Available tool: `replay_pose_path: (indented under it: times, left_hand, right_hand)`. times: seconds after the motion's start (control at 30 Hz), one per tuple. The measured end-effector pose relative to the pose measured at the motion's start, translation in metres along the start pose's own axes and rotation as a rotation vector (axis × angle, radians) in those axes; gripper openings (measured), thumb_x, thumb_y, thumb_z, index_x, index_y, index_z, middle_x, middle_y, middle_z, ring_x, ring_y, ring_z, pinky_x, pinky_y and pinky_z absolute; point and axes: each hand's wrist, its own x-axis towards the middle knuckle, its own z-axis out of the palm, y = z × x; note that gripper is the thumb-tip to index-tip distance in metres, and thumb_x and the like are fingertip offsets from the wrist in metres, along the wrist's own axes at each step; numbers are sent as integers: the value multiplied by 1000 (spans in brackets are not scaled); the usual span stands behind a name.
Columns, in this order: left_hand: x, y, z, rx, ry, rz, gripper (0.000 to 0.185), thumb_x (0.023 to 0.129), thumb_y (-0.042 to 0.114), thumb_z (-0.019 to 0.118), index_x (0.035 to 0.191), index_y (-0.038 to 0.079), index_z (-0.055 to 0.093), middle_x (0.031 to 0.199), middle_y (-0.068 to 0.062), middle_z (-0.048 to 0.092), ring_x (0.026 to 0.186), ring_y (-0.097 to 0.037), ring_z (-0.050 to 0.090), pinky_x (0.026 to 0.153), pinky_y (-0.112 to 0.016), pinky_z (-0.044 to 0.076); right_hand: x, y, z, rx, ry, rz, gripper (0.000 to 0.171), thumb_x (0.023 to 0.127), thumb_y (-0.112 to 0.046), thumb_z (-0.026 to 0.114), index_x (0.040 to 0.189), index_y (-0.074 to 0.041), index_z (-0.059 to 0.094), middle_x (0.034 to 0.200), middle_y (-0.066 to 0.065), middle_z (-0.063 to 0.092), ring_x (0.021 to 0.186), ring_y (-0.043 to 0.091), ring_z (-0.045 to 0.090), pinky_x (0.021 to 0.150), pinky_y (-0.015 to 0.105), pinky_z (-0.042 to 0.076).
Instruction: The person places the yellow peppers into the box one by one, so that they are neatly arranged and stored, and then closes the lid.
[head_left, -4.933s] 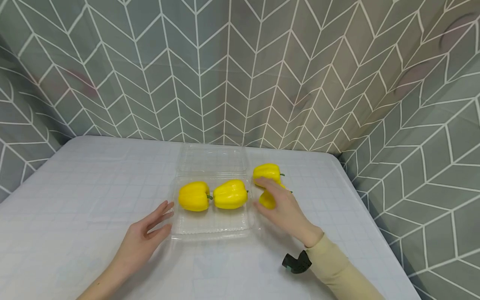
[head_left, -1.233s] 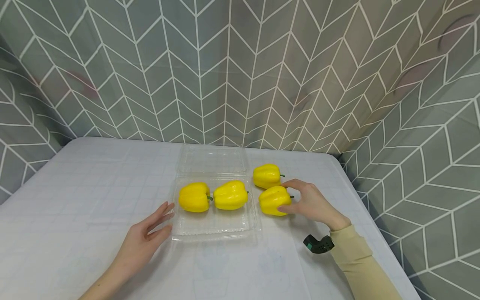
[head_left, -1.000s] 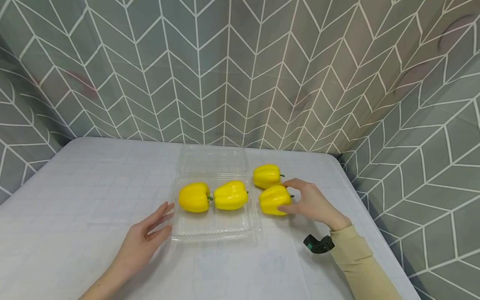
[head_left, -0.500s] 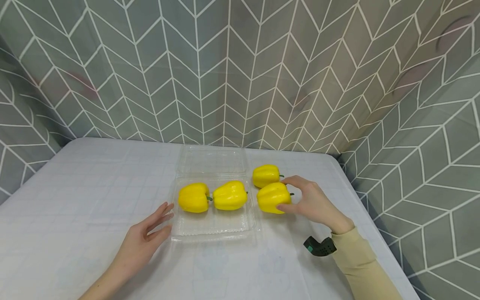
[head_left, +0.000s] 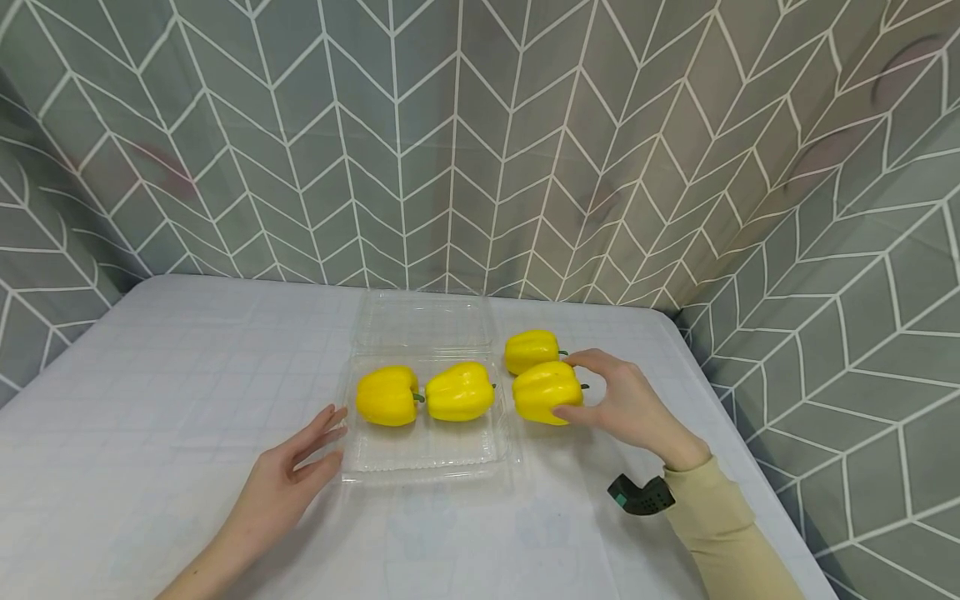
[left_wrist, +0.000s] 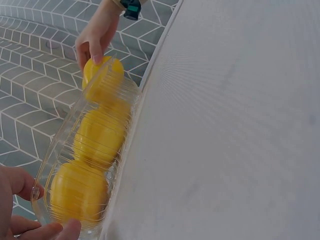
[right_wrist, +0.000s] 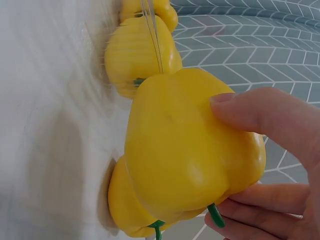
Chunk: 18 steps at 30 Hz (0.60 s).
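Observation:
A yellow bell pepper [head_left: 546,392] is held between the thumb and fingers of my right hand [head_left: 633,408], just right of a clear plastic clamshell container [head_left: 420,454]. The right wrist view shows this held pepper [right_wrist: 185,145] raised off the table, its green stem toward the hand. Two more yellow peppers lie side by side in the container's base, the left pepper [head_left: 387,396] and the right pepper [head_left: 460,391]. Behind the held one, another pepper [head_left: 531,351] rests on the table. My left hand [head_left: 288,467] stays at the container's left edge, fingers loosely extended against its wall [left_wrist: 37,192].
The container's transparent lid [head_left: 423,321] lies folded back toward the far edge of the white-covered table [head_left: 187,375]. A grey curtain [head_left: 450,150] with white chevron lines hangs behind and to the right. A black device [head_left: 641,494] sits at the right wrist.
My right hand has shifted from over the pepper to its stem side, gripped it and raised it slightly. The left hand and the peppers in the container have stayed put.

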Motion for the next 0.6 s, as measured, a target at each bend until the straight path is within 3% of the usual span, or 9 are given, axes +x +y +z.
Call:
replay_pose_path:
  times: [0.6]
  left_hand:
    - [0,-1,0,14,5,20,62,99,13,64,153,1,36,149,-13,51,121,10,54,91,-7,48]
  right_hand:
    - [-2,-8,0,9,43,-33,65,75,-34,88,129,-7,64,133,10,64,125,34,57,106,57,46]
